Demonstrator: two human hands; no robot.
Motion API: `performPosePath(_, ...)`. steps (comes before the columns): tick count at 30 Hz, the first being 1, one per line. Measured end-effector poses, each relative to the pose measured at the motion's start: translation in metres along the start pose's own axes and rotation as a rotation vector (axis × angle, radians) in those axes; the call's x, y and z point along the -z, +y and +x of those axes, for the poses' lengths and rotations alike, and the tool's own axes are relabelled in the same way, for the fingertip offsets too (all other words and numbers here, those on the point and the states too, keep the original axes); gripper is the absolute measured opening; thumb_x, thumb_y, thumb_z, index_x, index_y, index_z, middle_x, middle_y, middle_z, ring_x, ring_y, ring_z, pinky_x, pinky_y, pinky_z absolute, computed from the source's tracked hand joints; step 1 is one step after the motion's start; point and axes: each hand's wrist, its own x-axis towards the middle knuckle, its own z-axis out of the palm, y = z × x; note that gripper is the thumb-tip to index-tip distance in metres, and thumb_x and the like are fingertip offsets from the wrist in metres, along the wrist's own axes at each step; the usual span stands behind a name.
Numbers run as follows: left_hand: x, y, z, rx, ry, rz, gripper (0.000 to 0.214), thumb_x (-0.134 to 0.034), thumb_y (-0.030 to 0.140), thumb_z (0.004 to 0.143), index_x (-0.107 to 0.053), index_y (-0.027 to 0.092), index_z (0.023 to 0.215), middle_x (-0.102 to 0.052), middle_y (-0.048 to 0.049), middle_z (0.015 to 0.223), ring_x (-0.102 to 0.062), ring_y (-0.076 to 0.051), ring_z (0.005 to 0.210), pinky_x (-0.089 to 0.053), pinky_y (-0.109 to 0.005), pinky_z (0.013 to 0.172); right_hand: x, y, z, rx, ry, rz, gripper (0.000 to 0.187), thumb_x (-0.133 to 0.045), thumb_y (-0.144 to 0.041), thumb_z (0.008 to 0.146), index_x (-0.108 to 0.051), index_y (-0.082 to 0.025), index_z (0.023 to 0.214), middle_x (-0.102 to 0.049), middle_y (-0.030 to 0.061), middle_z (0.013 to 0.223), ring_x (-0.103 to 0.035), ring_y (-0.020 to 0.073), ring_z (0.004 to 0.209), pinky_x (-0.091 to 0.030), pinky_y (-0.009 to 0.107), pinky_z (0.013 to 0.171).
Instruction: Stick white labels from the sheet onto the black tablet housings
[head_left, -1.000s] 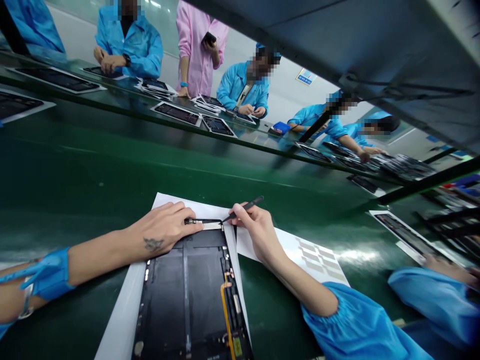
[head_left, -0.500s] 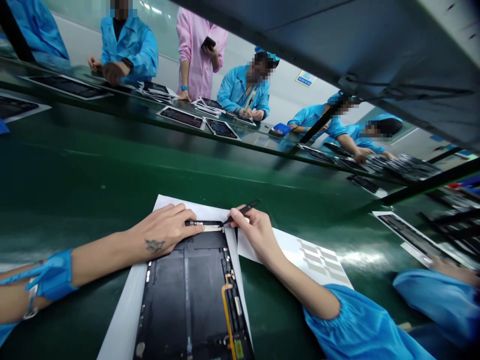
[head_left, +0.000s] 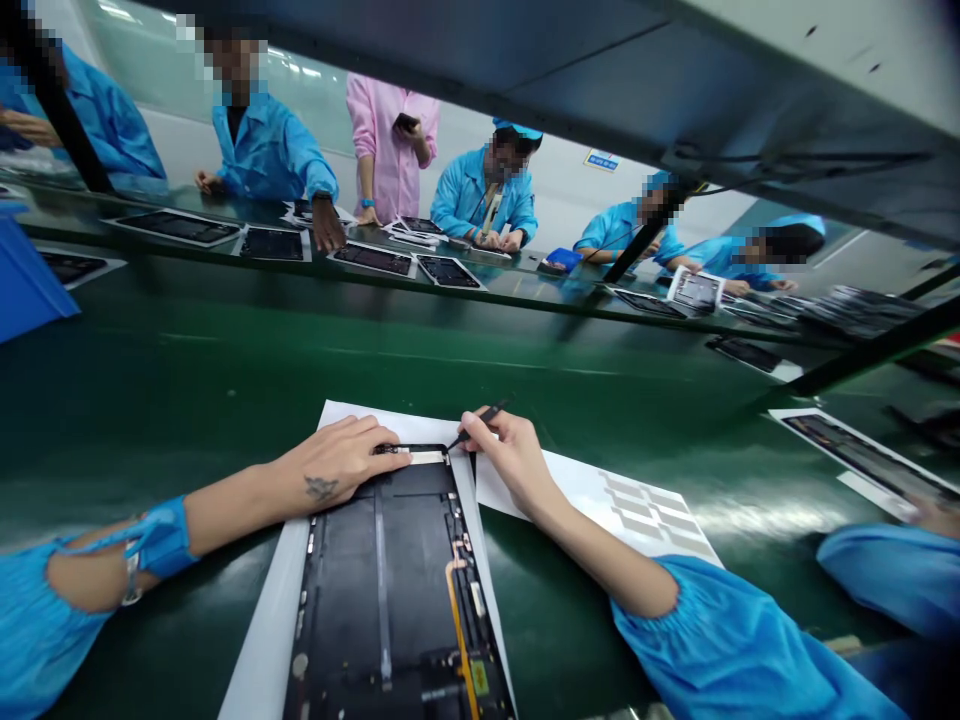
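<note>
Right hand (head_left: 510, 462) pinched black tweezers (head_left: 480, 421) in a narrow grip, tip at the end of a white strip (head_left: 424, 457) on the open tablet housing (head_left: 382, 600), which lay on white paper (head_left: 262, 640); left hand (head_left: 337, 462), fingers spread flat, steadied the housing's top edge.

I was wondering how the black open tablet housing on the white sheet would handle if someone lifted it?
The thin black tablet housing looks wide and flat, so it may flex slightly if lifted by one edge. Its exposed gold flex cable seems fragile. On the smooth white paper sheet it would probably slide easily.
</note>
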Motion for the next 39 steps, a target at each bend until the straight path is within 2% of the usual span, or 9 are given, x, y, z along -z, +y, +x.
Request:
performPosePath(2, 0.000, 0.000, 0.000, 0.000, 0.008, -0.016, 0.049, -0.040, -0.001, 0.089, -0.059, 0.021, 0.127, -0.064, -0.0092, 0.116, -0.057, -0.021, 0.098, -0.048, -0.032, 0.081, 0.004, -0.002, -0.004, 0.117, -0.021, -0.025, 0.036, -0.057, -0.049, 0.092, -0.066, -0.018, 0.074, -0.069, 0.0052, 0.072, -0.067, 0.0210, 0.069, -0.052, 0.031, 0.065)
performPosePath(7, -0.002, 0.003, 0.000, 0.011, 0.025, -0.066, 0.044, -0.040, -0.001, 0.089, -0.060, 0.019, 0.123, -0.065, -0.0088, 0.116, -0.057, -0.022, 0.098, -0.048, -0.035, 0.085, 0.018, -0.007, -0.022, 0.767, -0.220, -0.286, 0.014, -0.058, -0.026, 0.096, -0.068, -0.018, 0.101, -0.072, 0.0081, 0.085, -0.063, 0.0215, 0.080, -0.054, 0.035, 0.074)
performPosePath(10, 0.000, 0.004, 0.001, 0.022, 0.020, -0.092, 0.044, -0.039, 0.000, 0.090, -0.061, 0.019, 0.123, -0.065, -0.0087, 0.117, -0.056, -0.022, 0.099, -0.048, -0.035, 0.086, 0.022, -0.007, -0.026, 0.929, -0.286, -0.452, 0.015, -0.057, -0.021, 0.096, -0.066, -0.017, 0.109, -0.072, 0.0094, 0.087, -0.063, 0.0222, 0.083, -0.055, 0.035, 0.074)
performPosePath(14, 0.002, 0.005, 0.001, 0.012, 0.036, -0.134, 0.043, -0.039, 0.001, 0.092, -0.060, 0.019, 0.124, -0.064, -0.0090, 0.115, -0.056, -0.023, 0.100, -0.048, -0.035, 0.085, 0.021, -0.008, -0.027, 0.999, -0.274, -0.590, 0.016, -0.055, -0.019, 0.097, -0.066, -0.017, 0.109, -0.073, 0.0084, 0.085, -0.065, 0.0219, 0.081, -0.056, 0.033, 0.071)
performPosePath(20, 0.000, 0.004, 0.001, 0.012, 0.052, -0.149, 0.038, -0.040, 0.004, 0.095, -0.059, 0.019, 0.125, -0.064, -0.0087, 0.115, -0.055, -0.023, 0.098, -0.048, -0.036, 0.084, 0.019, -0.009, -0.030, 1.109, -0.181, -0.595, 0.016, -0.053, -0.016, 0.099, -0.063, -0.010, 0.109, -0.073, 0.0094, 0.082, -0.067, 0.0215, 0.081, -0.058, 0.032, 0.072)
performPosePath(29, 0.000, 0.005, 0.001, 0.014, 0.045, -0.129, 0.046, -0.041, -0.003, 0.086, -0.059, 0.018, 0.122, -0.064, -0.0084, 0.114, -0.056, -0.024, 0.096, -0.048, -0.036, 0.082, 0.018, -0.008, -0.029, 1.080, -0.240, -0.610, 0.013, -0.053, -0.016, 0.099, -0.063, -0.009, 0.105, -0.071, 0.0097, 0.080, -0.065, 0.0218, 0.080, -0.056, 0.032, 0.071)
performPosePath(39, 0.000, 0.004, 0.000, 0.004, 0.024, -0.103, 0.043, -0.038, -0.001, 0.090, -0.059, 0.017, 0.123, -0.064, -0.0090, 0.115, -0.055, -0.024, 0.097, -0.048, -0.036, 0.082, 0.020, -0.007, -0.026, 1.012, -0.267, -0.551, 0.013, -0.055, -0.016, 0.097, -0.063, -0.012, 0.107, -0.070, 0.0104, 0.083, -0.063, 0.0221, 0.081, -0.055, 0.035, 0.073)
